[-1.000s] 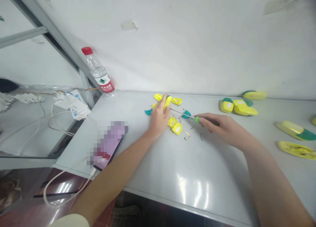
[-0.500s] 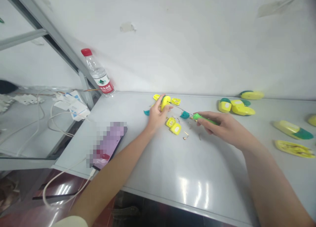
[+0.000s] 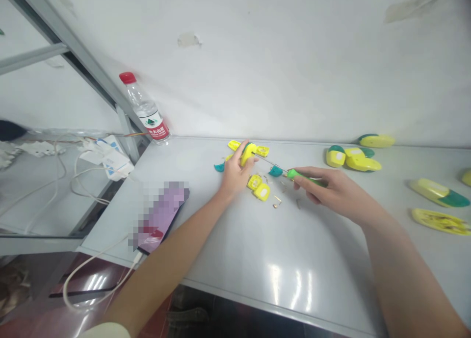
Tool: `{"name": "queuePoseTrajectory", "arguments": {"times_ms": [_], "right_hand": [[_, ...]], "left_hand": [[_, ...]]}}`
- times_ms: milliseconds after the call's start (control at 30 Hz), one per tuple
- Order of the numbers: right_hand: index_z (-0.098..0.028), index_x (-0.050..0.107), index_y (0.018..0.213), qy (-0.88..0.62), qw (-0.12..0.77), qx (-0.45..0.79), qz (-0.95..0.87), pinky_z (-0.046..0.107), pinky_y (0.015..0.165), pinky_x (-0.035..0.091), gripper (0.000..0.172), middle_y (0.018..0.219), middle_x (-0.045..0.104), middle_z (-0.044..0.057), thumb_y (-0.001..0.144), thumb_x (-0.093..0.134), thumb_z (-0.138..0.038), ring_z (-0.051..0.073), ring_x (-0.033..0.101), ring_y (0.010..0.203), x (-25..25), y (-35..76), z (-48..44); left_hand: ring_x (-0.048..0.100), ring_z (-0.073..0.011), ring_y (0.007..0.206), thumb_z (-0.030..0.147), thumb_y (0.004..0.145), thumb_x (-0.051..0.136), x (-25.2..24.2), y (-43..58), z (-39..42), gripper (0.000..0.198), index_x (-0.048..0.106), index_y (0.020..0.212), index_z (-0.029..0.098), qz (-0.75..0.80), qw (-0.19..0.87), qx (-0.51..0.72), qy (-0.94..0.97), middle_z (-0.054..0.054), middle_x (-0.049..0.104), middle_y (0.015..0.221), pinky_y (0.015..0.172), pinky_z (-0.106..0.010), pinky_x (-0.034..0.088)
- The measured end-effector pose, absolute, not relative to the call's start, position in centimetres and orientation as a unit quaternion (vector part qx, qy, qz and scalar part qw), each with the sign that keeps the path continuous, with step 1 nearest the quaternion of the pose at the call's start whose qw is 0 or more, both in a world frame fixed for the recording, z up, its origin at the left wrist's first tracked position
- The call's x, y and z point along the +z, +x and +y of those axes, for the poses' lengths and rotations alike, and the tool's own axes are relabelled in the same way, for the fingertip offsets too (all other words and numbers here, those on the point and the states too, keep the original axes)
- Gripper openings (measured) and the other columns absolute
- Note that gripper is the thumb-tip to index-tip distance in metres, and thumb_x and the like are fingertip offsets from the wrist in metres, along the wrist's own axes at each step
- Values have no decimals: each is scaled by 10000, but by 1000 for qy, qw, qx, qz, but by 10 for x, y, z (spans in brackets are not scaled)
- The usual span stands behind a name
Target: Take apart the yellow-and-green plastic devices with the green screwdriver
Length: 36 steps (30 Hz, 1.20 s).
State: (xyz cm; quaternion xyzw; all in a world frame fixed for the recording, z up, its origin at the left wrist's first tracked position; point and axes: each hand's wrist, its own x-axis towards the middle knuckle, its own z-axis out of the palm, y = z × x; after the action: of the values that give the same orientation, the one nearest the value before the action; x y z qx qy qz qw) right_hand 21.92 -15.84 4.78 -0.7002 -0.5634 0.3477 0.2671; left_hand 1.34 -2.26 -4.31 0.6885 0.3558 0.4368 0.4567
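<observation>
My left hand (image 3: 234,173) is closed around a small yellow plastic shell (image 3: 248,153), held up on the grey table (image 3: 235,249). My right hand (image 3: 331,191) grips a green-handled screwdriver (image 3: 296,174); its thin shaft points left and its tip touches the yellow shell. Below the shell lie two yellow square parts (image 3: 258,187), a teal curved piece (image 3: 275,171) and small brass bits (image 3: 276,201).
A water bottle with a red cap (image 3: 145,110) stands at the back left. A phone on a white cable (image 3: 162,214) lies at the table's left edge. Yellow-and-green toy shells (image 3: 352,159) lie at the right, with more at the far right (image 3: 437,193). The wall runs close behind.
My left hand has lifted the yellow shell upright off the table. My right hand has raised the screwdriver slightly, so the green handle shows and the tip meets the shell.
</observation>
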Motion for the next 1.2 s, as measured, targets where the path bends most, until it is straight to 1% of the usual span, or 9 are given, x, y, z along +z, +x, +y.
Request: {"name": "queuePoseTrajectory", "arguments": {"times_ms": [200,367,467,667,800,900,1000,1100,1200], "right_hand": [[-226,701,854,-693,259,367,-564,315,511,374,617,544,500,-20,943,456,-786,145,442,490,48,217,-158],[-234,685,1236,-706,295,343,-545,356,587,501,673,843,714,50,809,684,-754,210,635,619,41,220,-157],[-237,715,1179,-691,270,336,-581,390,698,546,588,948,749,84,896,583,-736,245,683,734,39,225,-157],[-243,642,1254,-680,261,373,-575,380,671,546,593,882,748,51,887,636,-709,242,694,708,36,225,-157],[-228,674,1129,-669,258,399,-571,364,653,530,571,773,714,46,914,565,-745,237,676,718,36,222,-157],[-244,649,1187,-680,289,399,-543,348,610,528,629,873,742,51,803,714,-738,235,684,720,37,222,-158],[-244,712,1129,-665,269,380,-583,362,706,550,558,964,758,68,872,635,-734,250,692,819,39,224,-158],[-232,753,1094,-658,238,378,-605,358,701,528,553,817,724,49,928,565,-724,242,660,779,42,228,-158],[-208,714,1268,-682,250,379,-573,333,574,460,649,618,591,-7,913,578,-734,204,568,616,43,232,-158]], "left_hand": [[751,-195,1104,393,1032,528,-32,12,-29,525,504,1532,238,358,416,429,718,-100,779,1247,997,-344,586],[744,-214,1160,384,1034,526,-28,12,-31,500,528,1514,243,360,401,425,727,-121,723,1364,968,-312,581],[753,-222,1134,389,1033,532,-28,12,-31,495,535,1509,253,361,392,427,730,-122,712,1383,966,-319,577],[749,-216,1111,363,1032,527,-27,12,-32,500,527,1519,250,358,380,424,740,-122,724,1362,1007,-340,555],[738,-220,1132,354,1023,543,-24,12,-34,511,523,1521,240,365,370,425,741,-113,747,1314,1068,-351,524],[745,-215,1102,346,1024,539,-23,12,-35,513,520,1523,226,363,367,422,745,-109,776,1237,1070,-356,527],[749,-213,1090,341,1027,531,-26,12,-34,528,504,1537,207,361,378,422,741,-113,796,1161,1080,-367,526],[756,-214,1068,381,1015,557,-31,13,-30,557,497,1542,211,368,419,425,713,-113,797,1155,1027,-367,565],[779,-204,976,430,988,600,-35,15,-25,606,488,1540,205,365,485,430,668,-107,801,1114,907,-339,618]]}}
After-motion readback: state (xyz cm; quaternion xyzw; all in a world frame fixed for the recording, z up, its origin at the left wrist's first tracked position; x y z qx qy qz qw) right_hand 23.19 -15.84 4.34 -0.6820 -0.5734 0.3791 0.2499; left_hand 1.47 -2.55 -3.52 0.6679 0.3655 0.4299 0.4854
